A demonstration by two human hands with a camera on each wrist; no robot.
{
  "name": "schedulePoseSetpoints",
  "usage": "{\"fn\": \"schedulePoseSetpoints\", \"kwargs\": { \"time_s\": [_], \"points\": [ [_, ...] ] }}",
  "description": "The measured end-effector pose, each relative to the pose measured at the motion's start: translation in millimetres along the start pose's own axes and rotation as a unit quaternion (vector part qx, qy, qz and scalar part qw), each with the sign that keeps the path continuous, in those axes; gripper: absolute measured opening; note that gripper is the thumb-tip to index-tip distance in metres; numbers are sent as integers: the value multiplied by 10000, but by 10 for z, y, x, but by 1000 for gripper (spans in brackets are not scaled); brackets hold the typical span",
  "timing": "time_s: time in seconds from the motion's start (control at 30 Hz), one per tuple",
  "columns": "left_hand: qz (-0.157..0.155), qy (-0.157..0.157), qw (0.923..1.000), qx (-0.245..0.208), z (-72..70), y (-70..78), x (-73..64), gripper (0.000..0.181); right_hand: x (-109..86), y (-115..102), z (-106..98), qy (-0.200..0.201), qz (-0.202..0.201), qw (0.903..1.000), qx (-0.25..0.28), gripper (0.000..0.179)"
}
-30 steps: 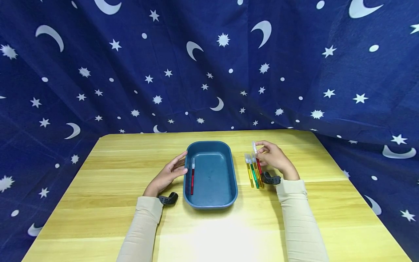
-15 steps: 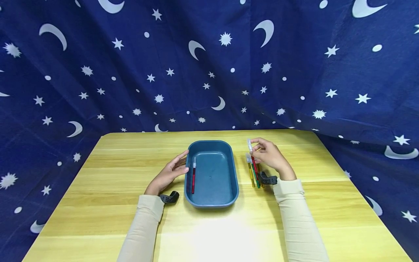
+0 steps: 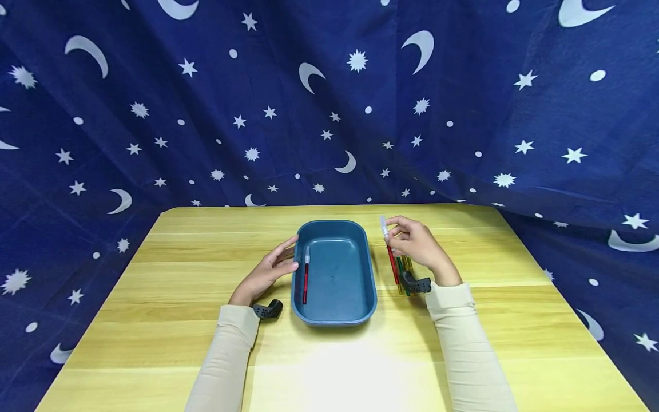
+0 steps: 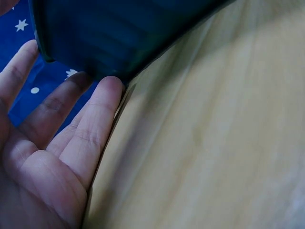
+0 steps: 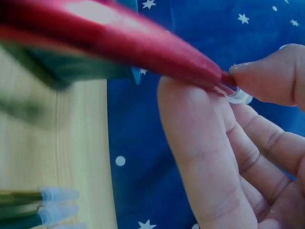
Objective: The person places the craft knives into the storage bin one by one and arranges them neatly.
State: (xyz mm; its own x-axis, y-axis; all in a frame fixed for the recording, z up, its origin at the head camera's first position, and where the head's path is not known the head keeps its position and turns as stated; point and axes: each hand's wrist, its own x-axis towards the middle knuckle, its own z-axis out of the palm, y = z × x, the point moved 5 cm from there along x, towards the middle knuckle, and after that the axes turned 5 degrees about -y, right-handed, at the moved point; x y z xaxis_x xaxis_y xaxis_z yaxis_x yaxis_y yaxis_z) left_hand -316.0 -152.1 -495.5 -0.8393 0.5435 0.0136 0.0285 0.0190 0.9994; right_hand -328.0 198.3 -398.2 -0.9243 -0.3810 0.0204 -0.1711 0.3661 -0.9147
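Note:
My right hand [image 3: 417, 243] pinches a red craft knife [image 3: 392, 263] with a clear cap, holding it tilted above the table, right of the blue tray [image 3: 372, 286]. In the right wrist view the red handle [image 5: 143, 45] runs past the thumb and fingertips, blurred at the near end. A second red capped craft knife [image 3: 306, 280] lies inside the tray along its left wall. My left hand [image 3: 264, 277] rests on the tray's left side with fingers extended; the left wrist view shows fingertips [image 4: 109, 88] touching the outer wall.
Several yellow and green craft knives [image 3: 407, 264] lie side by side below my right hand, partly hidden by it and the black wrist mount [image 3: 414, 282]. The wooden table [image 3: 170, 274] ends at a dark blue curtain [image 3: 288, 143] with moons and stars.
My right hand has lifted the red craft knife from the group and moved it left toward the tray. The left hand stays on the tray's side.

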Motion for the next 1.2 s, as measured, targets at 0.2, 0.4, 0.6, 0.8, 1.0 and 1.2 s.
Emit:
{"fn": "schedulePoseSetpoints", "kwargs": {
  "time_s": [0.2, 0.4, 0.6, 0.8, 1.0, 1.2],
  "points": [
    [-4, 0, 10000, -42, 2, -3, 10, 74, 7, -70, 70, -92, -85, 9999, 45, 43],
    [41, -31, 9999, -102, 3, -34, 23, 74, 39, -105, 201, -310, -101, 9989, 333, 44],
    [42, -19, 9999, -96, -7, -35, 26, 74, 72, -152, 343, -535, -83, 9955, 774, 47],
    [11, -19, 9999, -146, -20, -31, 47, 74, 113, -182, 437, -620, 62, 9922, 1078, 46],
    [82, -68, 9999, -129, -17, -25, 42, 74, 167, -209, 505, -656, 240, 9914, 1105, 46],
    [89, -65, 9998, -138, -16, -16, 34, 74, 242, -264, 585, -743, 332, 9899, 1159, 46]
  ]
}}
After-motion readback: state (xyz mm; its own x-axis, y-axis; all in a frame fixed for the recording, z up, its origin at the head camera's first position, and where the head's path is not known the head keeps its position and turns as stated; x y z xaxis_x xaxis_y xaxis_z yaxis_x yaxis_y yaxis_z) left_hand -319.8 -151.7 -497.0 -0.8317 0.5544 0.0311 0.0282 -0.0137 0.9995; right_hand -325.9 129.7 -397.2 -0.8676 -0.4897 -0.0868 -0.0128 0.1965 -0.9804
